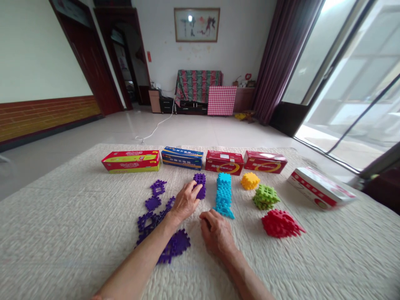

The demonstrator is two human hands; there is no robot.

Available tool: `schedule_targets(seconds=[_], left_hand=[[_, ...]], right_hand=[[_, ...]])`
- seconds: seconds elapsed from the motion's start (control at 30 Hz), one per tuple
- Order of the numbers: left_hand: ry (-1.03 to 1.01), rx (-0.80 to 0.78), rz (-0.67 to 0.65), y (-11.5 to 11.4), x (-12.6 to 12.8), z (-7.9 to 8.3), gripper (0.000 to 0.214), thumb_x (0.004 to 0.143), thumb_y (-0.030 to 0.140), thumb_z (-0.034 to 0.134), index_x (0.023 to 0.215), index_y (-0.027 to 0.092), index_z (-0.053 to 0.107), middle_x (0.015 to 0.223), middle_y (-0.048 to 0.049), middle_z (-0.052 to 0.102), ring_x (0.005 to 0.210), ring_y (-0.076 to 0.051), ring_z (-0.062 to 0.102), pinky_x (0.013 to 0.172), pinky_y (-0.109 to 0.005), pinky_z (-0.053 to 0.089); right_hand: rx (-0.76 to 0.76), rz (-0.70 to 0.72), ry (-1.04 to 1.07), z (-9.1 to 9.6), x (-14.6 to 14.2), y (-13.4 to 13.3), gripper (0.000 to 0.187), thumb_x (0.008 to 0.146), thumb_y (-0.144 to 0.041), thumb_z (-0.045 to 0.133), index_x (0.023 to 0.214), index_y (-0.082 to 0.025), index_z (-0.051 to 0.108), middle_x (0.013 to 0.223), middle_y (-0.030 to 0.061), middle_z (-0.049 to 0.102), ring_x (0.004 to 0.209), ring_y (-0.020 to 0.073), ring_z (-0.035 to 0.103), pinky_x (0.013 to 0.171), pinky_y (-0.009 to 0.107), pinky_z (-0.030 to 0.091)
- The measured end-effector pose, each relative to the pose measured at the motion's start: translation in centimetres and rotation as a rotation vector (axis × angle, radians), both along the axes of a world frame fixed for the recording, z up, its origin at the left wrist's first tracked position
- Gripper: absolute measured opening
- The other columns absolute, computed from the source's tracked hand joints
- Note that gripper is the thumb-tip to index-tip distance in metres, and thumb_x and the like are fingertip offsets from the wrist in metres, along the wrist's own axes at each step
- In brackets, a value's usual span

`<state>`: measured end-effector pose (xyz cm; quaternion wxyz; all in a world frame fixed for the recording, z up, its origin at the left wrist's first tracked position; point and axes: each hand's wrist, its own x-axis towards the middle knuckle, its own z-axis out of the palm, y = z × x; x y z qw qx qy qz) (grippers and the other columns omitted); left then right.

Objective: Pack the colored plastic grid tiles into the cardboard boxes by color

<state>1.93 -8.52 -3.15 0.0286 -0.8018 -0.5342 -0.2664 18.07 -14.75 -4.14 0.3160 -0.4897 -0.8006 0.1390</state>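
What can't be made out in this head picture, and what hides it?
Head view:
Loose purple pieces: partly hidden behind the left forearm.
Purple stack: partly covered by the left hand.
Right hand: curled fingers hide whether it holds anything.
White box: small lettering too blurred.
Right forearm: cut off by the bottom edge.

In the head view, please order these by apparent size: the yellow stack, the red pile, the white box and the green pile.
From largest to smallest, as they look:
1. white box
2. red pile
3. green pile
4. yellow stack
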Motion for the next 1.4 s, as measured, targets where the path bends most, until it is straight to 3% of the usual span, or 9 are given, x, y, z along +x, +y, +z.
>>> schedule_targets(seconds=[0.2, 0.4, 0.63, 0.8, 0.93, 1.13, 1.23, 1.33, 1.4], left_hand=[[0.0, -0.034, 0.025, -0.1, -1.3, 1.7, 0.045, 0.081, 0.014, 0.056, 0.126, 0.02, 0.054, 0.125, -0.0092, 0.055, 0.115, -0.022, 0.052, 0.101, -0.036, 0.045], [0.101, -0.221, 0.367, 0.2, -7.7, 3.7, 0.03, 0.083, 0.021, 0.054, 0.111, 0.02, 0.064, 0.108, -0.0091, 0.065, 0.106, -0.023, 0.059, 0.097, -0.034, 0.044], [0.098, -0.347, 0.675, 0.0, -11.3, 2.5, 0.045, 0.078, 0.047, 0.057, 0.111, 0.018, 0.064, 0.105, -0.015, 0.064, 0.099, -0.031, 0.062, 0.083, -0.039, 0.048], [0.086, -0.383, 0.699, 0.4, -10.7, 1.9, 0.043, 0.077, 0.039, 0.057, 0.114, 0.017, 0.063, 0.111, -0.017, 0.063, 0.101, -0.03, 0.061, 0.087, -0.038, 0.047], [0.066, -0.406, 0.658, 0.5, -11.0, 2.5, 0.04, 0.075, 0.029, 0.056, 0.113, 0.018, 0.065, 0.11, -0.0154, 0.064, 0.1, -0.027, 0.063, 0.088, -0.034, 0.047], [0.039, -0.391, 0.482, -0.2, -10.4, 5.2, 0.047, 0.074, 0.03, 0.057, 0.12, 0.018, 0.062, 0.112, -0.0112, 0.066, 0.107, -0.025, 0.061, 0.094, -0.03, 0.044], [0.039, -0.398, 0.236, -0.8, -8.5, 5.6, 0.054, 0.068, 0.023, 0.061, 0.122, 0.02, 0.061, 0.118, -0.0063, 0.065, 0.112, -0.021, 0.058, 0.098, -0.025, 0.041], [0.044, -0.446, -0.093, -1.2, -6.2, 5.0, 0.061, 0.064, 0.014, 0.056, 0.124, 0.019, 0.06, 0.121, -0.0075, 0.064, 0.113, -0.023, 0.058, 0.099, -0.029, 0.043], [0.053, -0.485, -0.206, -1.4, -5.1, 4.5, 0.065, 0.062, 0.011, 0.054, 0.127, 0.018, 0.059, 0.124, -0.0089, 0.062, 0.115, -0.024, 0.057, 0.1, -0.031, 0.043]], right_hand=[[0.007, 0.03, 0.004, 0.1, 0.1, 0.1, 0.018, 0.086, -0.015, 0.048, 0.086, -0.021, 0.065, 0.081, 0.0032, 0.065, 0.075, 0.0147, 0.061, 0.066, 0.023, 0.038], [-0.008, 0.023, 0.009, 0.0, 0.2, 0.1, 0.018, 0.085, -0.014, 0.048, 0.085, -0.021, 0.065, 0.081, 0.0031, 0.066, 0.075, 0.0151, 0.061, 0.066, 0.024, 0.038], [-0.017, 0.017, 0.002, 0.0, 0.2, 0.1, 0.019, 0.086, -0.015, 0.048, 0.086, -0.021, 0.066, 0.082, 0.0028, 0.066, 0.076, 0.0145, 0.061, 0.067, 0.023, 0.037], [-0.025, 0.02, -0.004, 0.2, 0.2, 0.1, 0.019, 0.086, -0.015, 0.048, 0.087, -0.02, 0.066, 0.081, 0.0029, 0.065, 0.076, 0.0143, 0.061, 0.066, 0.023, 0.037], [-0.025, 0.023, -0.006, 0.0, 0.2, 0.2, 0.019, 0.086, -0.015, 0.048, 0.087, -0.02, 0.066, 0.082, 0.0033, 0.065, 0.076, 0.0146, 0.061, 0.067, 0.023, 0.037], [-0.02, 0.027, 0.002, -0.1, 0.2, 0.2, 0.018, 0.086, -0.015, 0.048, 0.087, -0.021, 0.066, 0.082, 0.003, 0.065, 0.076, 0.0149, 0.061, 0.067, 0.023, 0.037], [-0.013, 0.03, 0.001, 0.0, 0.2, 0.2, 0.018, 0.086, -0.015, 0.048, 0.087, -0.021, 0.066, 0.081, 0.0029, 0.065, 0.075, 0.0145, 0.061, 0.066, 0.023, 0.037], [-0.005, 0.025, -0.002, 0.0, 0.2, 0.2, 0.018, 0.086, -0.015, 0.049, 0.087, -0.021, 0.066, 0.081, 0.0028, 0.065, 0.075, 0.0144, 0.061, 0.065, 0.023, 0.037], [-0.003, 0.023, -0.003, 0.0, 0.2, 0.2, 0.018, 0.086, -0.015, 0.049, 0.087, -0.021, 0.066, 0.081, 0.003, 0.066, 0.075, 0.0145, 0.061, 0.065, 0.023, 0.037]])
